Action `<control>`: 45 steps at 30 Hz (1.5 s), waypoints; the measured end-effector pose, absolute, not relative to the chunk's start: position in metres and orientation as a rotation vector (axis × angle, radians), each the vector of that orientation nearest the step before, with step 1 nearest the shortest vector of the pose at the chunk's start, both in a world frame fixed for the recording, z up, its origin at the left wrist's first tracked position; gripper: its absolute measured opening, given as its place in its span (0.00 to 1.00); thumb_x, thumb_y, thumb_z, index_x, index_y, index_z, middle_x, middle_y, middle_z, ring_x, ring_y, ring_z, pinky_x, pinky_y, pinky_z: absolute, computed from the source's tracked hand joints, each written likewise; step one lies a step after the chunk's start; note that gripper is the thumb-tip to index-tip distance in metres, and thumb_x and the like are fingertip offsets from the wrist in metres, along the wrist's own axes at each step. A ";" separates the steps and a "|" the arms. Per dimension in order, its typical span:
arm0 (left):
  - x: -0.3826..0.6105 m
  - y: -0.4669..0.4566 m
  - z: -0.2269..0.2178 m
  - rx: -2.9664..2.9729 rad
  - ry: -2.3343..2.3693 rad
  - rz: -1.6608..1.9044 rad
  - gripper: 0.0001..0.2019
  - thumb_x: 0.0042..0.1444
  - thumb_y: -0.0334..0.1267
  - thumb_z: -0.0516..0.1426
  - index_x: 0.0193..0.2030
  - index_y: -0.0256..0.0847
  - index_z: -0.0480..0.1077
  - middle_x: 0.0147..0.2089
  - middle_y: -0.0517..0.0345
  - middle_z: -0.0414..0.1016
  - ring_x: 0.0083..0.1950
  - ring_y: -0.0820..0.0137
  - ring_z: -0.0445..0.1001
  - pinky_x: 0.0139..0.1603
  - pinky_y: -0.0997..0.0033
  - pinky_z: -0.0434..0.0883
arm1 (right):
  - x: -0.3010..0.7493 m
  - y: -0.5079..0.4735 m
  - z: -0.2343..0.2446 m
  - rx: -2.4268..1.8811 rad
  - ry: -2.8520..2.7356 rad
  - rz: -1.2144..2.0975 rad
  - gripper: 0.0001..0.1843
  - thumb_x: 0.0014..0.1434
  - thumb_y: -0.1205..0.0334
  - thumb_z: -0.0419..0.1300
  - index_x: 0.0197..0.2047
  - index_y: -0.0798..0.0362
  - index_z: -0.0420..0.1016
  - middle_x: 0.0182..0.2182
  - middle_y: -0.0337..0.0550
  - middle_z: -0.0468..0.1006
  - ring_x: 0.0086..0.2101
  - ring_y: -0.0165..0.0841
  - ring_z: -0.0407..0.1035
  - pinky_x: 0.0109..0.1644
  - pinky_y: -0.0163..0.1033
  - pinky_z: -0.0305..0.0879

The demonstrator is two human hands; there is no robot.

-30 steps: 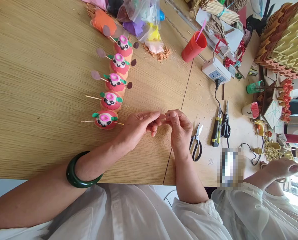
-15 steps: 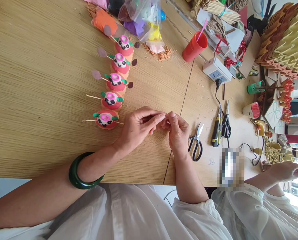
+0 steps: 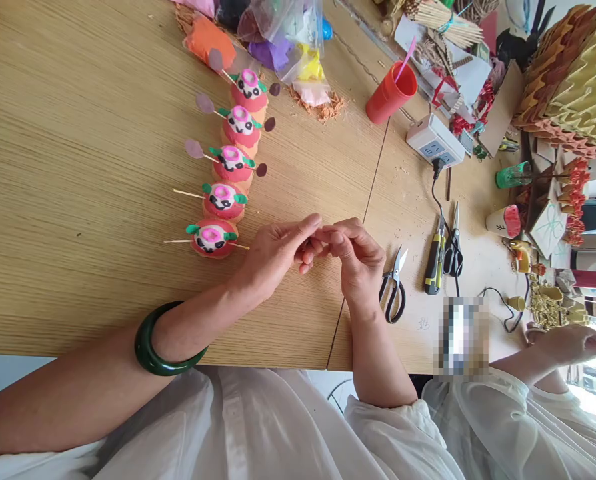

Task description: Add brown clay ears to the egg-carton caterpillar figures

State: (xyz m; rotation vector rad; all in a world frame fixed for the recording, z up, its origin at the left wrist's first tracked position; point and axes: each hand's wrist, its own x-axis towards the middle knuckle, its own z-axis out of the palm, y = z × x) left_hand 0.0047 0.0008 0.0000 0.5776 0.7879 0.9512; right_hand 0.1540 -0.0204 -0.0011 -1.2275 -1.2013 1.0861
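Left hand has its thumb raised higher than a moment ago, fingertips meeting the right hand; can't tell what they're holding, if anything. Five clay animal-face figures sit just past, on the table. Probably light, soft: grab the bodies, not those snappable sticks.

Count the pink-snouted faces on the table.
5, in one row: nearest face beside the left hand, then second face, third face, fourth face, and farthest face by the orange bag. None looks hidden among these.
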 end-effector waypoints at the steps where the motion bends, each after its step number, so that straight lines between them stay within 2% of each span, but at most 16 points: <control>1: 0.005 0.001 0.000 0.559 0.792 0.954 0.21 0.59 0.54 0.66 0.29 0.36 0.81 0.26 0.58 0.69 0.25 0.77 0.62 0.22 0.76 0.60 | 0.154 -0.020 -0.001 -1.251 -1.173 1.087 0.11 0.65 0.49 0.69 0.36 0.46 0.84 0.32 0.37 0.76 0.29 0.27 0.70 0.32 0.34 0.75; 5: 0.004 0.001 0.001 0.584 0.873 1.003 0.12 0.57 0.45 0.69 0.35 0.36 0.83 0.27 0.60 0.71 0.25 0.78 0.64 0.23 0.77 0.62 | 0.154 -0.019 -0.002 -1.341 -1.066 1.148 0.21 0.65 0.41 0.66 0.30 0.49 0.79 0.25 0.35 0.70 0.25 0.27 0.64 0.29 0.35 0.71; 10: 0.003 -0.001 0.005 0.781 0.848 0.983 0.10 0.59 0.39 0.67 0.45 0.36 0.84 0.27 0.62 0.73 0.26 0.79 0.66 0.27 0.77 0.67 | 0.153 -0.020 -0.004 -1.363 -1.071 1.155 0.24 0.65 0.41 0.65 0.26 0.50 0.73 0.23 0.34 0.68 0.24 0.25 0.63 0.30 0.34 0.65; 14: 0.003 -0.003 0.005 0.916 0.875 1.017 0.09 0.61 0.38 0.66 0.44 0.37 0.84 0.28 0.62 0.71 0.25 0.79 0.66 0.25 0.78 0.65 | 0.154 -0.020 -0.003 -1.395 -1.141 1.096 0.24 0.65 0.41 0.66 0.25 0.50 0.73 0.21 0.33 0.67 0.25 0.27 0.63 0.33 0.35 0.64; 19: 0.001 -0.003 -0.001 1.178 0.914 1.143 0.05 0.63 0.36 0.65 0.40 0.39 0.84 0.32 0.60 0.77 0.25 0.80 0.67 0.26 0.78 0.66 | 0.153 -0.020 -0.004 -1.363 -1.131 1.128 0.25 0.67 0.44 0.65 0.24 0.50 0.73 0.21 0.33 0.68 0.25 0.26 0.62 0.32 0.36 0.61; 22: 0.000 -0.003 -0.002 1.233 0.949 1.177 0.05 0.64 0.36 0.65 0.41 0.40 0.84 0.36 0.58 0.81 0.26 0.79 0.68 0.28 0.77 0.68 | 0.153 -0.021 -0.005 -1.336 -1.072 1.206 0.24 0.68 0.44 0.64 0.25 0.50 0.73 0.23 0.34 0.69 0.25 0.26 0.64 0.32 0.36 0.62; 25: 0.001 -0.004 0.000 1.169 0.960 1.181 0.07 0.65 0.38 0.64 0.41 0.39 0.84 0.35 0.57 0.81 0.25 0.79 0.69 0.26 0.77 0.68 | 0.153 -0.021 -0.004 -1.309 -1.009 1.313 0.22 0.66 0.44 0.66 0.27 0.50 0.73 0.25 0.34 0.70 0.24 0.26 0.66 0.33 0.37 0.67; 30: 0.002 -0.005 0.003 1.075 0.898 1.114 0.10 0.66 0.38 0.63 0.49 0.38 0.83 0.37 0.57 0.81 0.25 0.80 0.70 0.26 0.78 0.69 | 0.153 -0.021 -0.003 -1.273 -0.938 1.380 0.21 0.67 0.45 0.65 0.28 0.49 0.73 0.25 0.33 0.70 0.25 0.27 0.68 0.34 0.36 0.70; 33: 0.001 -0.004 0.002 1.141 0.886 1.105 0.08 0.65 0.37 0.64 0.46 0.39 0.84 0.38 0.56 0.81 0.28 0.79 0.71 0.28 0.78 0.70 | 0.153 -0.020 -0.001 -1.279 -0.956 1.383 0.23 0.66 0.44 0.66 0.26 0.50 0.71 0.23 0.33 0.69 0.26 0.27 0.69 0.34 0.36 0.71; 38: 0.001 -0.003 -0.003 1.099 0.939 1.140 0.06 0.62 0.38 0.66 0.42 0.40 0.83 0.35 0.57 0.80 0.30 0.76 0.73 0.30 0.77 0.70 | 0.152 -0.020 -0.003 -1.347 -0.972 1.347 0.25 0.65 0.39 0.64 0.26 0.50 0.73 0.24 0.34 0.69 0.25 0.27 0.67 0.33 0.35 0.71; 45: 0.002 -0.003 -0.001 1.010 0.971 1.121 0.07 0.56 0.38 0.68 0.37 0.39 0.78 0.34 0.57 0.78 0.33 0.73 0.74 0.30 0.76 0.70 | 0.152 -0.022 -0.001 -1.362 -1.053 1.273 0.19 0.64 0.43 0.68 0.31 0.49 0.78 0.27 0.36 0.77 0.27 0.27 0.70 0.35 0.35 0.73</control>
